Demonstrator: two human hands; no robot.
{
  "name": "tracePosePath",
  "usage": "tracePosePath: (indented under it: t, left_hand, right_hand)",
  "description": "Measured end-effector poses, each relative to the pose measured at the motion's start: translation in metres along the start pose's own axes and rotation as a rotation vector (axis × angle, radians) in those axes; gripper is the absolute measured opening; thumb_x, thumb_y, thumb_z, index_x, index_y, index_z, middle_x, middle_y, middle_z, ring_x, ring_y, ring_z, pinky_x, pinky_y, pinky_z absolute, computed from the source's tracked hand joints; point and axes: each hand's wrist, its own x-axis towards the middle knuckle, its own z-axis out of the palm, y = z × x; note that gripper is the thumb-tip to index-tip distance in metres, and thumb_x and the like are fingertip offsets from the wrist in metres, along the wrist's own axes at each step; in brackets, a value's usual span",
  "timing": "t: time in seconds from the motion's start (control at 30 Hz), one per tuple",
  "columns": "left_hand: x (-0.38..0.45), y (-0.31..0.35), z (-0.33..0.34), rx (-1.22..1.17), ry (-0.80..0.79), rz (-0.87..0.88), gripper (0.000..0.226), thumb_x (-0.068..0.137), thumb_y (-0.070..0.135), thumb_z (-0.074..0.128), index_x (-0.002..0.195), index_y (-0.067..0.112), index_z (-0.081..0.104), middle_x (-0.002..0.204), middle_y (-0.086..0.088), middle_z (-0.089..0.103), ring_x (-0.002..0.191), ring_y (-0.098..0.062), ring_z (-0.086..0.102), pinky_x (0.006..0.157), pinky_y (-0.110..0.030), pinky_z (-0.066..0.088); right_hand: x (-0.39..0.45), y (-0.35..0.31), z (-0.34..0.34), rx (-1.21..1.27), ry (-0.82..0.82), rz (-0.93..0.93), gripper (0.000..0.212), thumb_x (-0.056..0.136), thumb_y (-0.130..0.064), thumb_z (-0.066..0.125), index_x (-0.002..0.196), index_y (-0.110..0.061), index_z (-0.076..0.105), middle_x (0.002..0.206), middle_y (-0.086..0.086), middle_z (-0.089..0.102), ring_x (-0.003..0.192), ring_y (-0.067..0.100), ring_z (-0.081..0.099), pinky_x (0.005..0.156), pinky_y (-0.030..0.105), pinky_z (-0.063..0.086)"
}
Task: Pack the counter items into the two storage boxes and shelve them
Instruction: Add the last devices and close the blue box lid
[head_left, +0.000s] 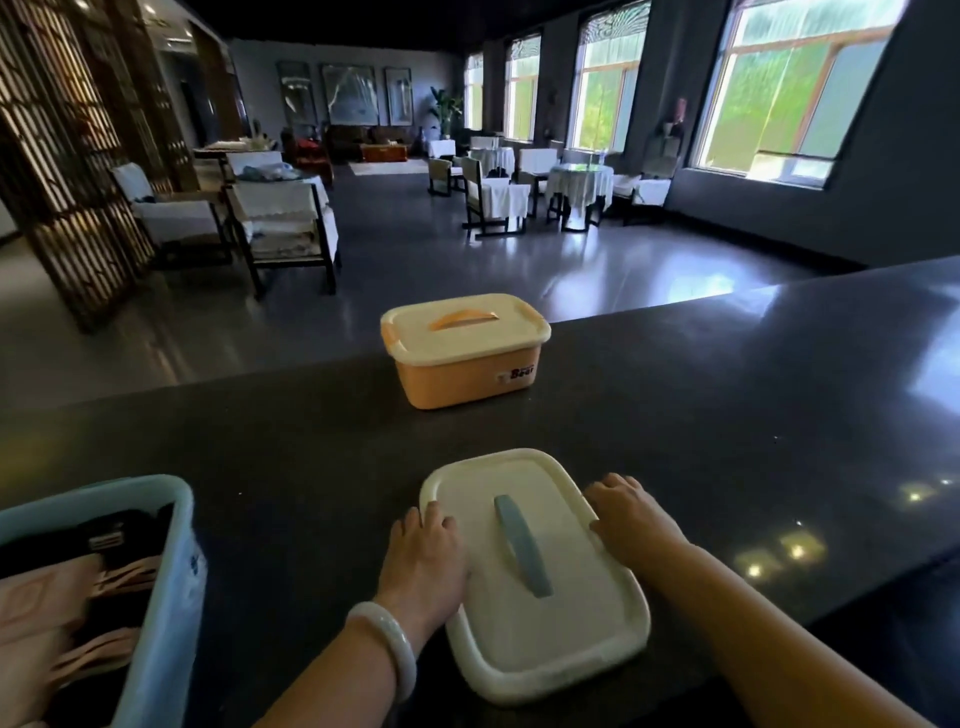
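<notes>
A cream lid with a blue handle lies flat on the dark counter in front of me. My left hand grips its left edge and my right hand grips its right edge. At the lower left stands an open light-blue storage box, filled with pink and dark items. Farther back, near the counter's far edge, sits an orange storage box with its cream lid closed and an orange handle on top.
The counter runs on to the right with light reflections on it. Beyond its far edge lies a dining room with tables, chairs with white covers, a wooden lattice screen at the left and large windows at the right.
</notes>
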Motion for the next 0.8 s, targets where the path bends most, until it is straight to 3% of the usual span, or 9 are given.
tracePosePath:
  t: [0.27,0.37,0.47,0.57,0.67,0.73,0.8]
  left_hand:
    - [0.001,0.007,0.033,-0.223,-0.034,-0.241,0.068,0.084,0.056,0.06,0.132,0.01,0.044,0.131,-0.007,0.039,0.117,-0.024,0.038,0.097,-0.034,0.039]
    - [-0.002,0.007,0.039,-0.311,-0.027,-0.347,0.074,0.083,0.061,0.059,0.132,0.008,0.045,0.133,-0.009,0.035,0.119,-0.026,0.037,0.097,-0.033,0.038]
    - [-0.004,0.006,0.039,-0.402,-0.057,-0.425,0.066,0.082,0.059,0.062,0.128,0.014,0.051,0.136,-0.007,0.03,0.121,-0.026,0.034,0.096,-0.033,0.038]
    - [-0.006,0.001,0.033,-0.638,-0.068,-0.523,0.06,0.084,0.05,0.065,0.134,0.019,0.05,0.136,-0.005,0.03,0.123,-0.027,0.031,0.097,-0.033,0.036]
    - [-0.008,-0.008,0.024,-1.009,-0.103,-0.603,0.066,0.089,0.038,0.065,0.146,0.02,0.038,0.141,-0.007,0.037,0.127,-0.027,0.038,0.096,-0.033,0.039]
    - [-0.012,-0.014,0.013,-1.288,-0.114,-0.59,0.072,0.09,0.027,0.065,0.151,0.023,0.027,0.143,-0.006,0.044,0.122,-0.024,0.05,0.1,-0.04,0.044]
    - [-0.017,-0.022,-0.005,-1.378,-0.075,-0.555,0.074,0.091,0.023,0.063,0.152,0.028,0.022,0.141,-0.004,0.047,0.107,-0.017,0.056,0.092,-0.038,0.048]
  right_hand:
    - [0.0,0.024,0.033,0.057,-0.162,0.201,0.048,0.089,-0.049,0.057,0.127,-0.019,0.055,0.132,0.003,0.043,0.121,0.022,0.039,0.102,0.036,0.04]
    - [-0.004,0.026,0.04,0.159,-0.134,0.246,0.044,0.09,-0.05,0.055,0.126,-0.025,0.058,0.134,0.003,0.041,0.122,0.022,0.036,0.103,0.036,0.037]
    - [-0.01,0.02,0.046,0.249,-0.09,0.299,0.048,0.089,-0.048,0.058,0.134,-0.032,0.052,0.141,0.003,0.037,0.129,0.026,0.029,0.108,0.04,0.029]
    - [-0.016,0.012,0.05,0.332,-0.051,0.379,0.049,0.087,-0.044,0.063,0.133,-0.032,0.053,0.144,0.002,0.035,0.133,0.029,0.025,0.111,0.042,0.026]
    - [-0.022,0.003,0.051,0.458,-0.019,0.427,0.05,0.088,-0.039,0.064,0.134,-0.026,0.053,0.141,0.004,0.038,0.13,0.027,0.029,0.108,0.041,0.03]
    - [-0.023,-0.004,0.048,0.585,0.02,0.439,0.048,0.09,-0.034,0.062,0.135,-0.021,0.052,0.136,0.005,0.044,0.126,0.024,0.037,0.105,0.041,0.035]
    - [-0.02,-0.017,0.044,0.693,0.061,0.435,0.043,0.092,-0.032,0.059,0.133,-0.018,0.054,0.13,0.005,0.052,0.116,0.02,0.049,0.099,0.039,0.042]
